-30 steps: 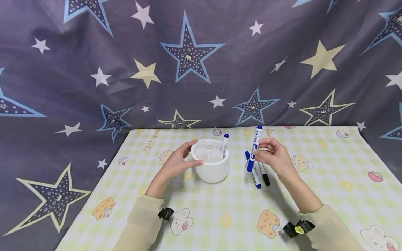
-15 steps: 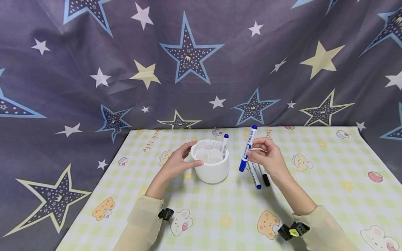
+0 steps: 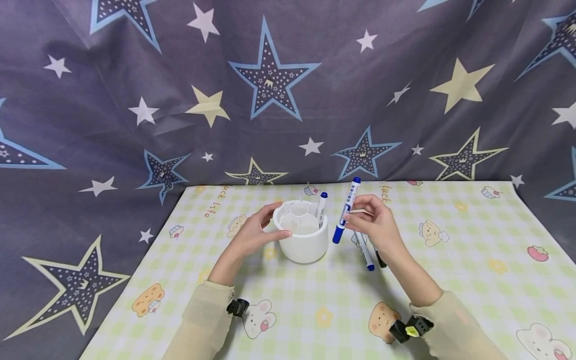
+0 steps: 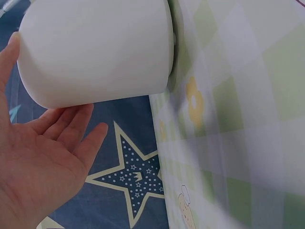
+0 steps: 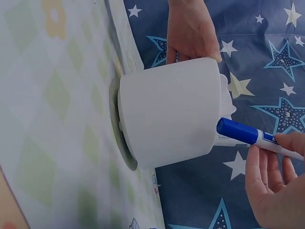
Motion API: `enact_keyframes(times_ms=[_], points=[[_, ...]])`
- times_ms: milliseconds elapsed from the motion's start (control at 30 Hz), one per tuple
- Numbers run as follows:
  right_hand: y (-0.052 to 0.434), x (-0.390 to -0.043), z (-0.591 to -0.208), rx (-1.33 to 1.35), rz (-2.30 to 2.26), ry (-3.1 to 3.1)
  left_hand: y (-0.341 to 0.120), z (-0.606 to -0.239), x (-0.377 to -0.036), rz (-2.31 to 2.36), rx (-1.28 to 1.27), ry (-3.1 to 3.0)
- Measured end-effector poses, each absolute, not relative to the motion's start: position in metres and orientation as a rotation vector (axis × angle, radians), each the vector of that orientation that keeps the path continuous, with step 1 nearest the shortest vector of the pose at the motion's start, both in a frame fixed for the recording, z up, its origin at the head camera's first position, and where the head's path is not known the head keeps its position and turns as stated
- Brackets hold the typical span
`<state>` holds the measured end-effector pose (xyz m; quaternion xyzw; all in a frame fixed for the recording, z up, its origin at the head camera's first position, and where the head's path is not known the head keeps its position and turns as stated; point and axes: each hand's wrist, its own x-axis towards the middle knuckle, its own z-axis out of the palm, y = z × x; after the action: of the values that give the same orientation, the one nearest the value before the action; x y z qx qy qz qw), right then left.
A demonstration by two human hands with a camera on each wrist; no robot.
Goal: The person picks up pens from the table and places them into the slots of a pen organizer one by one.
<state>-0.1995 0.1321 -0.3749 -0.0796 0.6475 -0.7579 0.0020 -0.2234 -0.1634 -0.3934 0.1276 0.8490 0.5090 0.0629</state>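
Backdrop cloth (image 3: 342, 95), dark and printed with pale, yellow and blue-edged stars, rises behind the tabletop (image 3: 292, 287), which carries a green-checked cover with cartoon figures. Two light sleeves (image 3: 200, 320) reach in from the lower edge of the head view. A white pen holder (image 3: 303, 247), round and divided inside, stands upright on the tabletop. The left-hand grip (image 3: 256, 231) holds the pen holder from its left side, thumb at the rim and fingers against the outer wall. The right-hand grip (image 3: 378, 225) pinches a blue-capped marker (image 3: 347, 207) between thumb and fingers; the marker is raised above the tabletop just right of the pen holder, tilted, its larger blue end lowest. A second marker (image 3: 321, 212), blue end up, stands inside the pen holder at the right. Beneath the right-hand grip lie a blue-ended marker (image 3: 365, 254) and, mostly hidden, a black-ended marker (image 3: 381, 260). A small black device (image 3: 237, 307) sits at each wrist.
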Motion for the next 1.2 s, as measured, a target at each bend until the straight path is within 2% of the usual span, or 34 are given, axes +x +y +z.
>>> enact_keyframes(times_ms=[1200], points=[[0.098,-0.207,-0.372,-0.311,-2.550,1.946,-0.164,-0.395,-0.225,1.537,0.386,2.558]])
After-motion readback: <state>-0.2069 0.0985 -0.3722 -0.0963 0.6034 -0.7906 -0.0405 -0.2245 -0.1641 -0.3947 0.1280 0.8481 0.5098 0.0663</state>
